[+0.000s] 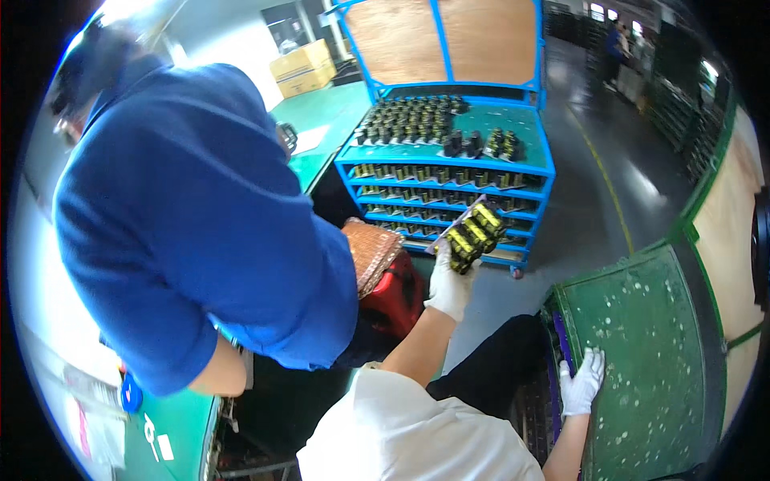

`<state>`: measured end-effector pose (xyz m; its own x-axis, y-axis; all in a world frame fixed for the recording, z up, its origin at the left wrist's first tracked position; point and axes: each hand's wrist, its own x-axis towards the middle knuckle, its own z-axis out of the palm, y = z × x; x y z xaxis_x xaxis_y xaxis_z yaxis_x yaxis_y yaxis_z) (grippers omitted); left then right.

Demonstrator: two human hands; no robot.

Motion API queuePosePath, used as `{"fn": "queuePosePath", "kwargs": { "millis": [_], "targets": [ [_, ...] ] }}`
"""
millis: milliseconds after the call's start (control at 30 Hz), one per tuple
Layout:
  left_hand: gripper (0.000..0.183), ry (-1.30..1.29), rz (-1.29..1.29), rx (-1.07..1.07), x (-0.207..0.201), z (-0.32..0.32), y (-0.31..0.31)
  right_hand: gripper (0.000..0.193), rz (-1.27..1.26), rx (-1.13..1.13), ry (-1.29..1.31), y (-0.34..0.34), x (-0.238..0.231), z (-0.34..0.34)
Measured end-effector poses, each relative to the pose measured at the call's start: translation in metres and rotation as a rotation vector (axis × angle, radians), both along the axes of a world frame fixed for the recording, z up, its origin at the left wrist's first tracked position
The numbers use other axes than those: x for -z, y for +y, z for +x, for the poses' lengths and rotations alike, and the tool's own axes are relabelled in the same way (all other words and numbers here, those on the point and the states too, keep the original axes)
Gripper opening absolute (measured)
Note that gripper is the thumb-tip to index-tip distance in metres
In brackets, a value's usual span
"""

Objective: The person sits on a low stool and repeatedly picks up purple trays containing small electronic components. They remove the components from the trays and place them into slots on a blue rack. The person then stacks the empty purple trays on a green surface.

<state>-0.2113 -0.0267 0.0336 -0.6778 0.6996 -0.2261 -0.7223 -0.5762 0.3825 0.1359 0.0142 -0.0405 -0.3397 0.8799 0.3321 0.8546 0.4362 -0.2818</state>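
Observation:
My left hand [451, 290], in a white glove, is closed on a circuit board [475, 234] carrying rows of black-and-yellow cylindrical components. It holds the board up and tilted, in front of a blue rack cart. My right hand [581, 381], also gloved in white, lies with fingers stretched out on the edge of a worn green board [634, 353], beside a purple strip [563, 341]. Nothing shows in that hand.
A co-worker in a blue shirt [192, 216] stands close on my left. The blue rack cart [550, 164] holds several similar boards on its shelves. A red stool [393, 301] with a copper-coloured cushion [370, 250] stands between us. A cardboard box [303, 70] sits on a green table [329, 120].

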Motion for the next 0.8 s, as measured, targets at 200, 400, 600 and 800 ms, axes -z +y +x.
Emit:
{"fn": "queuePosePath", "kwargs": {
  "millis": [200, 400, 600, 800],
  "targets": [
    [0.038, -0.180, -0.012, 0.313, 0.009, -0.006, 0.024, 0.074, -0.074, 0.075, -0.175, 0.001, 0.003, -0.009],
    [0.047, -0.212, -0.197, 0.385, -0.007, 0.016, 0.129, 0.069, -0.128, 0.109, -0.189, 0.001, -0.009, -0.011],
    [0.047, -0.175, -0.025, 0.582, 0.007, -0.029, 0.280, 0.065, -0.109, 0.138, -0.181, 0.003, -0.017, -0.021],
    [0.038, 0.216, 0.209, 0.481, -0.027, -0.055, 0.373, 0.070, -0.136, 0.137, -0.198, 0.011, -0.028, -0.029]
  ]
}}
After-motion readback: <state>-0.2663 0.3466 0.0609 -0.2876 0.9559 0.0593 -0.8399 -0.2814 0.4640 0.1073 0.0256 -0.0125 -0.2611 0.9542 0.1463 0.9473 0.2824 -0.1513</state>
